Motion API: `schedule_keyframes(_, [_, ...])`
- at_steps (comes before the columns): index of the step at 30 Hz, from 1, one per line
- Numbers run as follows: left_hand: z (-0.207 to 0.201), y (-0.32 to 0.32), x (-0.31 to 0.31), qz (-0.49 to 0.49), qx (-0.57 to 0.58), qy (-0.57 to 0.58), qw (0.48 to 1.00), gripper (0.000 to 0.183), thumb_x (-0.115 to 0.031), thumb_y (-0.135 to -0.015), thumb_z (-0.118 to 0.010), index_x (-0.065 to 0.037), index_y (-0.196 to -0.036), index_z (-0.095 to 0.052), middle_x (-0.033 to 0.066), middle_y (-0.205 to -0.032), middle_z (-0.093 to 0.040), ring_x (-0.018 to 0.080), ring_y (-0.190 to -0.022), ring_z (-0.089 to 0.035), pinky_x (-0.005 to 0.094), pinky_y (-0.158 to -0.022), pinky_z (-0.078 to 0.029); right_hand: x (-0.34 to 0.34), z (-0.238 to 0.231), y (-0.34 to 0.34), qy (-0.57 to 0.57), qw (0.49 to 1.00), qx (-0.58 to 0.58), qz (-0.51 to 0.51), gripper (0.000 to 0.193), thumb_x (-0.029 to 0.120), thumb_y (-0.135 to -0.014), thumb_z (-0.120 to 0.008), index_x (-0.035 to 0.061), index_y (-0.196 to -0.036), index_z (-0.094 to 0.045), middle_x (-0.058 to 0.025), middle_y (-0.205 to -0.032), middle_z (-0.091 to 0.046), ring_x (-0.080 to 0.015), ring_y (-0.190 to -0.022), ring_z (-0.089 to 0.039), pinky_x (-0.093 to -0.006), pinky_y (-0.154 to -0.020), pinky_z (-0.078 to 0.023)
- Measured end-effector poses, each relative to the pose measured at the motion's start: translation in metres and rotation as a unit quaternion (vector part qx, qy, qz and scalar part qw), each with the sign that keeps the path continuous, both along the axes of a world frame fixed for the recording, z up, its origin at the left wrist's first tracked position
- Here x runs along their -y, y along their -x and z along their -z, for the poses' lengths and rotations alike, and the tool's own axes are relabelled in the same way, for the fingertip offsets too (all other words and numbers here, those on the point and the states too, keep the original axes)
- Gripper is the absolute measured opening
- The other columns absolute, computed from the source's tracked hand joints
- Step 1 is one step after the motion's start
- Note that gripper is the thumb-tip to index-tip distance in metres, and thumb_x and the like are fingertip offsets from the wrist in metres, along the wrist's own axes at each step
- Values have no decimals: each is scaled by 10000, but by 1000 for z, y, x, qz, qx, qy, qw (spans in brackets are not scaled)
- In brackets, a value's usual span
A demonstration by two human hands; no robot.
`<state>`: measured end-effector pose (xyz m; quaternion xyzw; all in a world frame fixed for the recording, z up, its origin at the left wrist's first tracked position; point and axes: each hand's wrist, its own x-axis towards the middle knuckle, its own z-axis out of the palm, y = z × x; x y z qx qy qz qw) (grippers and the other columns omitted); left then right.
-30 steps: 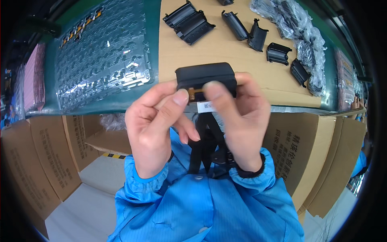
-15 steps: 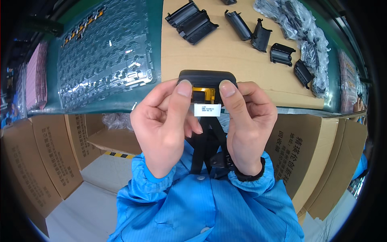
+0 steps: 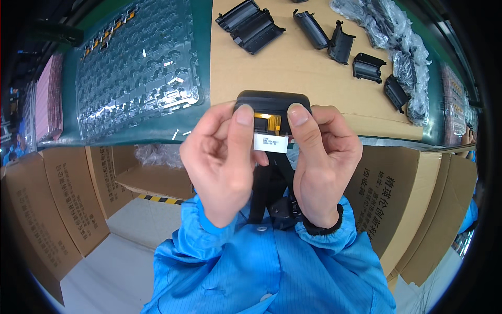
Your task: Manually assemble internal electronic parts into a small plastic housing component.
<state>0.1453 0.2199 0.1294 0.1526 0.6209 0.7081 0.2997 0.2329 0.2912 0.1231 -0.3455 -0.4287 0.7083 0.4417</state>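
Observation:
Held up between my hands, in front of the bench edge, is a black plastic casing (image 3: 273, 96) with rounded corners. A window in it shows an orange-gold flexible circuit (image 3: 274, 122), and a white label tab (image 3: 270, 143) hangs below its lower edge. My left hand (image 3: 222, 157) is closed on the casing's left end, thumb pressed on its face. At the right end my right hand (image 3: 324, 154) grips it likewise, thumb on the face. The fingers behind the casing are partly hidden.
Several black plastic shells (image 3: 252, 27) lie on a brown cardboard sheet (image 3: 235, 76), beside clear plastic bags (image 3: 405, 47). A transparent tray (image 3: 136, 78) with a row of orange-black parts (image 3: 110, 32) sits left. Cardboard boxes (image 3: 68, 193) (image 3: 392, 204) stand below the bench on both sides.
My left hand has shifted slightly right and its loose fingers have drawn in behind the casing. The casing has moved a little to the right; both hands still grip it.

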Motion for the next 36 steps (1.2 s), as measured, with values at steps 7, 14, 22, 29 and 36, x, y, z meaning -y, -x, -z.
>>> schedule_keyframes(7, [4,10,0,14,68,-5,998,205,-159,-971,-605,22,-1067,-613,67,-837,-665,95,-680,-570,241,-624,-428,-5,10,-3,-41,998,55,11,180,94,-913,-716,-75,-895,-655,-53,-746,-663,-61,-638,-595,-195,-551,-461])
schedule_keyframes(14, [33,19,-6,-18,-7,-11,1000,153,-79,-961,-634,1,-1046,-535,46,-813,-659,52,-701,-570,192,-637,-447,-9,21,-18,224,950,72,-204,305,233,-956,-664,-67,-975,-617,-140,-780,-682,-140,-530,-630,-222,-433,-459])
schedule_keyframes(22, [34,22,2,35,-350,193,916,152,-118,-852,-745,-33,-973,-708,80,-854,-626,150,-714,-588,293,-631,-461,-1,33,-4,218,961,73,-152,252,173,-972,-635,-78,-983,-624,-112,-685,-653,-142,-471,-610,-231,-381,-427])
schedule_keyframes(29, [42,23,1,63,-371,146,915,88,-34,-802,-746,-41,-888,-730,76,-853,-634,215,-776,-600,316,-663,-485,8,28,1,150,975,122,-111,249,164,-975,-630,-85,-969,-614,-85,-610,-620,-100,-411,-552,-220,-349,-372])
schedule_keyframes(36, [38,25,1,65,-397,117,908,156,63,-753,-722,-19,-884,-711,86,-872,-685,238,-784,-608,337,-669,-491,7,26,3,116,974,169,-97,218,151,-956,-652,-65,-936,-630,-61,-575,-608,-87,-411,-541,-230,-362,-374])
